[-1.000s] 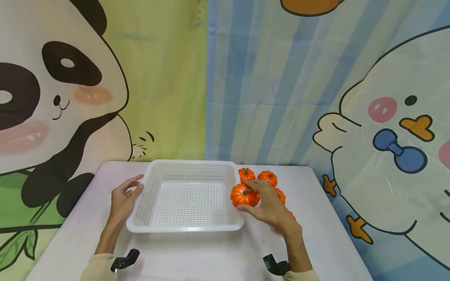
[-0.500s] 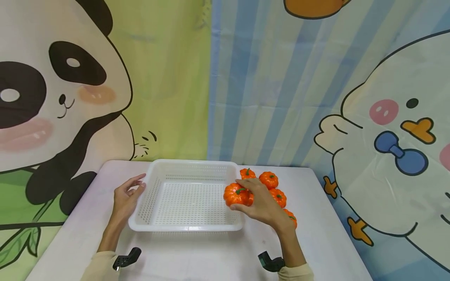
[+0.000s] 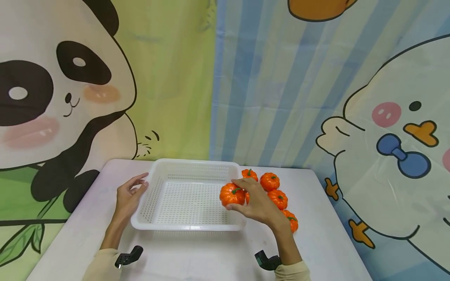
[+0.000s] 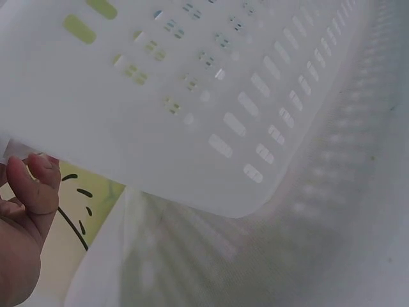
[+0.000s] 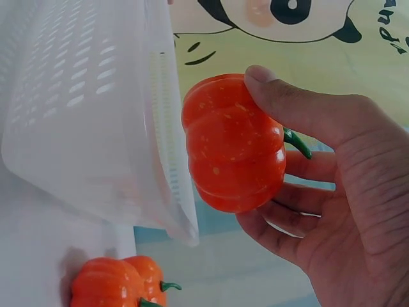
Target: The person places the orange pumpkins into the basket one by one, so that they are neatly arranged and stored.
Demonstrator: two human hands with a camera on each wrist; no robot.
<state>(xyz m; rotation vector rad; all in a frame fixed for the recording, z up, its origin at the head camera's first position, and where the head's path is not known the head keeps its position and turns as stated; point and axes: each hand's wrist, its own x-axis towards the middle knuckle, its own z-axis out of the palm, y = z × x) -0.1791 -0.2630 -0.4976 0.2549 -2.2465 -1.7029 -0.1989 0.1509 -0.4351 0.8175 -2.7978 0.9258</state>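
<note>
Head view shows the right hand (image 3: 260, 205) gripping 1 small orange toy pumpkin (image 3: 232, 194), thumb and fingers curled round its ribbed body so the green stem stays free and pointing up. It holds the pumpkin above the right rim of the white perforated basket (image 3: 186, 227), just over the basket's inner edge, apart from the floor of the basket. The right wrist view confirms the hold: the thumb lies over the top of the pumpkin (image 5: 233, 144) and the other fingers cup it from below, with the basket wall (image 5: 89, 115) just beside it. The left hand (image 3: 129, 197) rests with relaxed, nearly straight fingers against the basket's left wall, holding nothing, seemingly placed there to steady the light basket on the bench (image 3: 197, 253). 4 more toy pumpkins (image 3: 270, 182) sit in a loose cluster on the bench just right of the basket, within easy reach of the right hand; 1 of them is partly hidden behind the wrist. The basket's floor shows nothing in it.
</note>
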